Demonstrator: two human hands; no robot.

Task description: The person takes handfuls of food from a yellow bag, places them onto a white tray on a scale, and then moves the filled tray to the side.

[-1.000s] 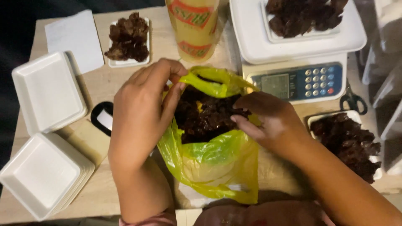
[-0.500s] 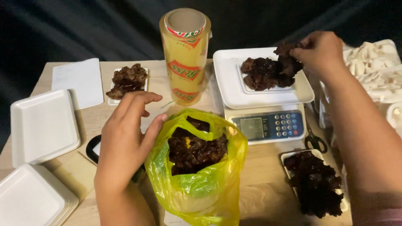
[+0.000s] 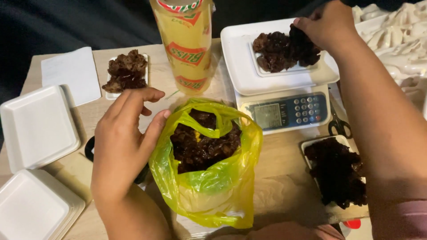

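A yellow-green plastic bag (image 3: 213, 186) stands open in front of me, filled with dark dried pieces (image 3: 202, 144). My left hand (image 3: 126, 138) rests against the bag's left rim, fingers curled and apart, thumb touching the plastic. My right hand (image 3: 327, 24) reaches far right over the white scale (image 3: 284, 111). Its fingers pinch dark pieces (image 3: 302, 44) above a small white tray (image 3: 278, 69) piled with the same food on the scale's platform.
A tall roll of printed plastic film (image 3: 187, 42) stands behind the bag. Filled trays sit at back left (image 3: 126, 71) and front right (image 3: 336, 171). Empty foam trays (image 3: 38, 129) stack at left. Scissors (image 3: 338, 124) lie beside the scale. White pieces (image 3: 396, 38) pile at far right.
My right hand left the bag and moved up to the tray on the scale with dark pieces. My left hand stayed at the bag's rim.
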